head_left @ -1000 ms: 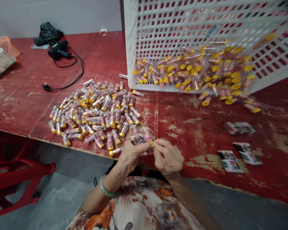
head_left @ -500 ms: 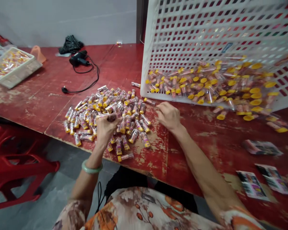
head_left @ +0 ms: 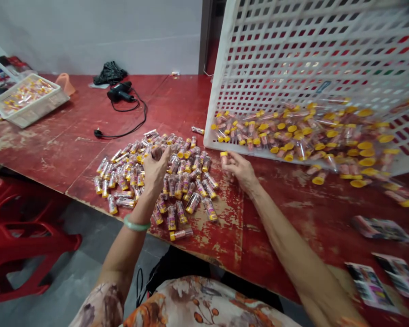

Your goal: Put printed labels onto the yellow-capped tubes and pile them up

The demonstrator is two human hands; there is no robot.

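My right hand pinches a small clear tube with a yellow cap, cap end up, just in front of the white crate. My left hand, a green bangle on its wrist, is over the pile of small tubes. Its fingers are curled and the thumb points forward; what they hold, if anything, is hard to make out. The piled tubes are clear with yellow ends and pink-and-purple printed wraps, lying in all directions.
A tipped white crate spills yellow-capped tubes at the right. Printed packets lie near the right edge. A black hair dryer with its cord, a black bag and a white tray of tubes are farther back. Red stools stand left.
My right hand has brought a yellow-capped tube upright in its fingers. My left hand has shifted slightly forward over the pile, its thumb now straighter. The whole view has moved a little.
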